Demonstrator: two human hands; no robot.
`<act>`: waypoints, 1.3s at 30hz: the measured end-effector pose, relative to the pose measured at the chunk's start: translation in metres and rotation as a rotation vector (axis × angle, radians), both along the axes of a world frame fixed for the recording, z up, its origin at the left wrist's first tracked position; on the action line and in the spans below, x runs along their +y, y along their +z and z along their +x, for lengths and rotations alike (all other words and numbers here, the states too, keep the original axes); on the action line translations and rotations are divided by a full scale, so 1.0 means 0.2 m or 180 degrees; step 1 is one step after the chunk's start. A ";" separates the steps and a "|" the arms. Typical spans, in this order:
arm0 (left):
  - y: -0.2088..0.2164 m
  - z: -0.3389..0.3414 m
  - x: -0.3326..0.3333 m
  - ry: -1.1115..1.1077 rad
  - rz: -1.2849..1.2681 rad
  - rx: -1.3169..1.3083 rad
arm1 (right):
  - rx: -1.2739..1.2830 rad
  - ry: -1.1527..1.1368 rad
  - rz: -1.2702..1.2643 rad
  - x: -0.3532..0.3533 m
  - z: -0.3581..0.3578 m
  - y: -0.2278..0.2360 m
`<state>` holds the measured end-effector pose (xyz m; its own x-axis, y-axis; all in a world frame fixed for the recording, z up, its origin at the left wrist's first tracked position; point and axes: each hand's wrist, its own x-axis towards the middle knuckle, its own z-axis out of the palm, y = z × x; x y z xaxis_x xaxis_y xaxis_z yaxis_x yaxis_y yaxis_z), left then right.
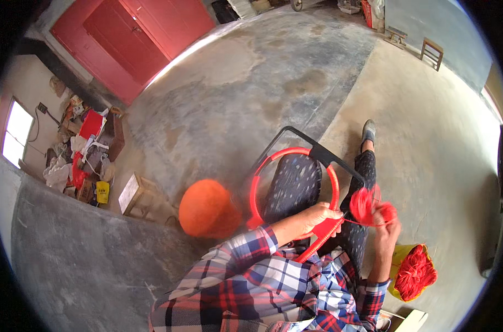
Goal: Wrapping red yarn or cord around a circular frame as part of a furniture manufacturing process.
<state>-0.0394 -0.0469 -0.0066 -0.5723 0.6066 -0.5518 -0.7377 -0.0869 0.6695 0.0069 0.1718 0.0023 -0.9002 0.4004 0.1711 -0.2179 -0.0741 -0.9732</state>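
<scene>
A ring wrapped in red cord point(253, 195), joined to a black rectangular frame point(279, 134), rests over my lap. My left hand point(317, 217) is closed on the ring's near right side, where the red wrapping continues toward my body. Off to the right, my right hand point(386, 228) grips a loose bundle of red cord point(363, 206). A thin red strand stretches between the two hands. My right fingers are partly hidden by the bundle.
Beside my right forearm stands a yellow bag point(396, 264) filled with red cord point(415, 273). A round orange object point(208, 209) is at my left, near a small wooden stool point(135, 196). Piled bags and clutter point(77, 160) lie further left. A small chair point(432, 53) stands far right.
</scene>
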 end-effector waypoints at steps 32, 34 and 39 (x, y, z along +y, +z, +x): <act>-0.20 -0.05 0.00 0.0040 -0.0099 -0.0336 | -0.1600 0.0708 -0.0555 0.09 0.26 -0.43; -0.22 -0.04 0.01 0.0108 -0.0093 -0.0181 | -0.1644 0.0674 -0.0536 0.09 0.26 -0.44; -0.24 -0.04 0.01 0.0139 -0.0109 -0.0185 | -0.1574 0.0634 -0.0667 0.08 0.26 -0.45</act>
